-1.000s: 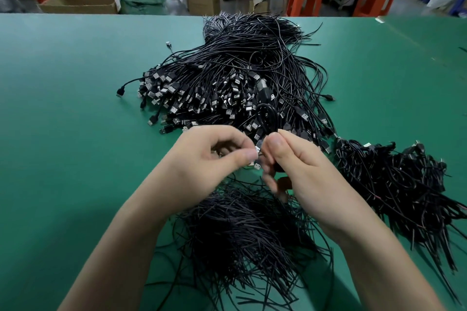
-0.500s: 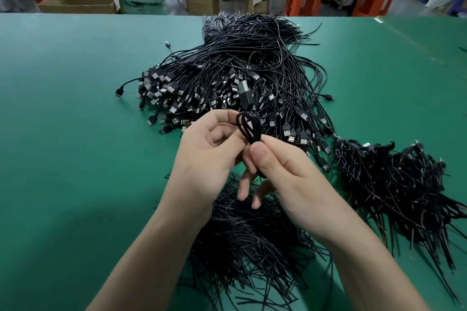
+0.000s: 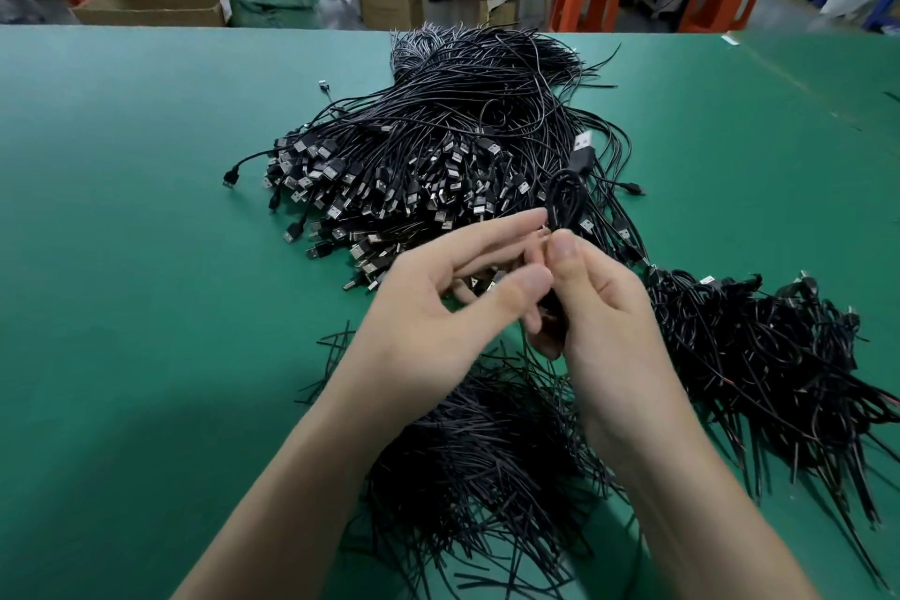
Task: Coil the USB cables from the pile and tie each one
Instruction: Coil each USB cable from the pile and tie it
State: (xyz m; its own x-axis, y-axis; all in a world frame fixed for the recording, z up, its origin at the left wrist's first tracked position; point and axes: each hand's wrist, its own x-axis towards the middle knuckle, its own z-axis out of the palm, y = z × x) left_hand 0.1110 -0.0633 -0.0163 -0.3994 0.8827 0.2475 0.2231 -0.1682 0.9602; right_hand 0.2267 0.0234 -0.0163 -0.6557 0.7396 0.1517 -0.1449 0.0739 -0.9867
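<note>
- While the right hand [image 3: 601, 307] pinches a black cable [image 3: 564, 202], looped small with its silver plug [image 3: 583, 144] on top, the left hand [image 3: 438, 307] lies loose beside it.
- Both hang over the pile [image 3: 438, 151] in the worktop's [image 3: 146, 258] middle.

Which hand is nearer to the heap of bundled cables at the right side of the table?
Right. The right hand, gripping a coiled cable, is just left of the heap of bundled cables; the left hand is farther left, beyond the right hand.
</note>
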